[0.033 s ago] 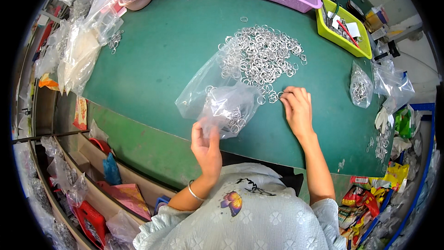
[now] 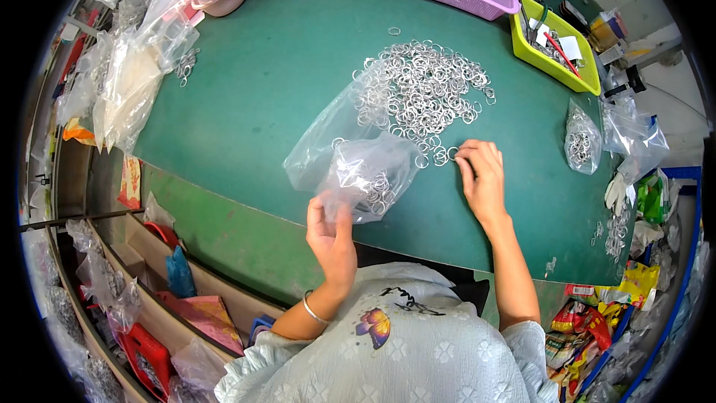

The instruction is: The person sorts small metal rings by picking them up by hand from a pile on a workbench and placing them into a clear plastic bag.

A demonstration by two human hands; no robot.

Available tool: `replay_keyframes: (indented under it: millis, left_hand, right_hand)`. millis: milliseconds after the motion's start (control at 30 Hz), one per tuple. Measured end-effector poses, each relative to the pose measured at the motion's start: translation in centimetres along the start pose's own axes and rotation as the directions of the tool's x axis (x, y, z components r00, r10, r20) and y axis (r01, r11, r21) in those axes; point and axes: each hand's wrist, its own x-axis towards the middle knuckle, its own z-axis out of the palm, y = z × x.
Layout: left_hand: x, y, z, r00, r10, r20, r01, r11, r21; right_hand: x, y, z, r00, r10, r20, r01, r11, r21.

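Head view: L hand (image 2: 332, 242) is pinching the near end of a clear bag (image 2: 317, 145), thumb & fingers clamping on the film. Bag is lying just ahead of that grip, some rings (image 2: 380, 194) showing thru it, count hard to make out w/ folds & glare. Its far end is meeting the ring pile (image 2: 440, 86); can't tell if rings there are inside or under. R hand (image 2: 483, 179) is resting at the pile's near edge, fingertips at a single ring (image 2: 452, 154); can't tell if they're closing on it, contact too small. Pile is spreading over the green table (image 2: 246, 89) beyond both hands. Farther ahead, a purple basket (image 2: 455, 1) is getting cut off up top; right of it, a yellow-green basket (image 2: 548, 65) is holding items partly hidden by white slips.
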Motion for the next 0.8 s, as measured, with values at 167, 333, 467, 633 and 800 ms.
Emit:
replay_keyframes:
  millis: [167, 333, 467, 633, 800]
  left_hand:
    - [0.6, 0.1, -0.5, 0.999, 0.012, -0.034, -0.014, 0.999, -0.046]
    - [1.1, 0.7, -0.8, 0.999, 0.009, -0.045, -0.011, 0.999, -0.044]
    - [1.0, 0.7, -1.0, 0.999, 0.009, -0.040, -0.012, 0.997, -0.071]
    - [0.9, 0.7, -1.0, 1.000, 0.003, -0.030, -0.005, 0.997, -0.076]
    - [0.8, 0.6, -1.0, 0.999, -0.007, -0.033, 0.004, 0.996, -0.091]
  right_hand:
    - [0.5, -0.9, 0.1, 1.000, -0.017, -0.011, 0.017, 1.000, 0.008]
    - [-0.6, 0.3, 0.6, 1.000, -0.001, -0.008, 0.001, 0.998, -0.065]
    - [0.0, -0.7, 0.8, 0.991, -0.006, -0.137, 0.018, 0.996, 0.083]
    - [1.0, -1.7, 1.1, 0.995, -0.044, 0.084, 0.051, 0.995, -0.084]
    - [0.9, -1.4, 1.4, 0.999, -0.030, 0.035, 0.034, 0.994, -0.106]
